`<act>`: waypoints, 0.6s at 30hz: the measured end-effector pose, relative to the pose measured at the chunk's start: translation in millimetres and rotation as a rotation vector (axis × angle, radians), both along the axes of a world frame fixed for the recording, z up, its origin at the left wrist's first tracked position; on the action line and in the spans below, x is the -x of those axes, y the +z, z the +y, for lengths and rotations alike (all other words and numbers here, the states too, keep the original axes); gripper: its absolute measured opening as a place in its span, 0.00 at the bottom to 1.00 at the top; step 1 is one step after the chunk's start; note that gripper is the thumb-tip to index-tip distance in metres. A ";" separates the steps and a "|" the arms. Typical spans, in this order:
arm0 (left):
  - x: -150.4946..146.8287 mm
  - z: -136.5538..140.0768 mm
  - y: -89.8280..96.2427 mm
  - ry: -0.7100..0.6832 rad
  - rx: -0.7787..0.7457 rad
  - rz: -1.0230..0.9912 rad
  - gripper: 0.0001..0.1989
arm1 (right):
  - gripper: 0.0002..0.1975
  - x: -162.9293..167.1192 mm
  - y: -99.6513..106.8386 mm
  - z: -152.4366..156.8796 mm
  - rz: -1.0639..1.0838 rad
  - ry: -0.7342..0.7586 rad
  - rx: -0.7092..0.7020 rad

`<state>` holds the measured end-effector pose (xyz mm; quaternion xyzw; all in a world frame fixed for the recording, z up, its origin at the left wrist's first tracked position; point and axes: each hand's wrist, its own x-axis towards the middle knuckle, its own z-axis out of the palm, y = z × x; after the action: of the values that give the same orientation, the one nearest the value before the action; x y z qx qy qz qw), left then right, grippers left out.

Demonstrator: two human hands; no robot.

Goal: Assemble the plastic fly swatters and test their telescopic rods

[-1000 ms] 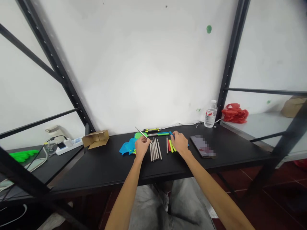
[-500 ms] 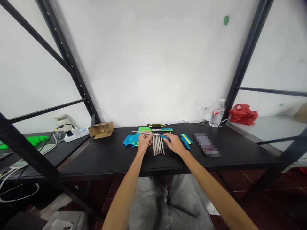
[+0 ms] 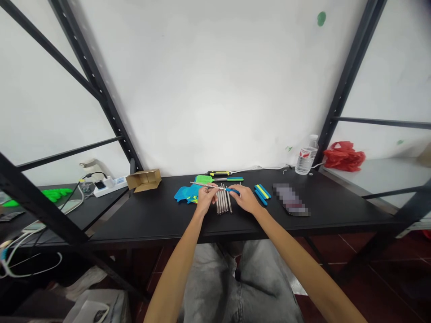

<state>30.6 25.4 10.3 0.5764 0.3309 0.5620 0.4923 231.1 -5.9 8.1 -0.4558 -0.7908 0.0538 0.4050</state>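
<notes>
"So, the hands?"
"Reaching forward, I see: left hand [image 3: 206,200] pinching a metal rod [image 3: 199,184], right hand [image 3: 245,199] pinching a blue handle [image 3: 233,191]."
"Rod's place?"
"Across the left fingers, right end at the handle."

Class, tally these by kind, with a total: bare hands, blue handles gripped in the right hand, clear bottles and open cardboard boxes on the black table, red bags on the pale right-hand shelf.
Hands: 2 (left hand, right hand)
Gripped blue handle: 1
Clear bottle: 1
Open cardboard box: 1
Red bag: 1
Total: 6
</notes>
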 end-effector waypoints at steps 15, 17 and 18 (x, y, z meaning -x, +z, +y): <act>1.1 1.8 -0.4 0.132 -0.024 -0.072 0.24 | 0.14 0.1 1.4 -0.5 0.030 -0.003 -0.014; 2.7 3.4 -0.9 0.158 -0.038 -0.097 0.24 | 0.14 -0.1 1.3 -0.1 0.031 -0.007 -0.006; 3.2 3.8 -1.1 0.160 -0.046 -0.098 0.24 | 0.14 -0.2 1.4 0.0 0.033 -0.008 -0.001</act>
<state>27.4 29.3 9.2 0.5315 0.3383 0.6344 0.4480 231.3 -6.0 9.5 -0.4579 -0.7821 0.0591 0.4185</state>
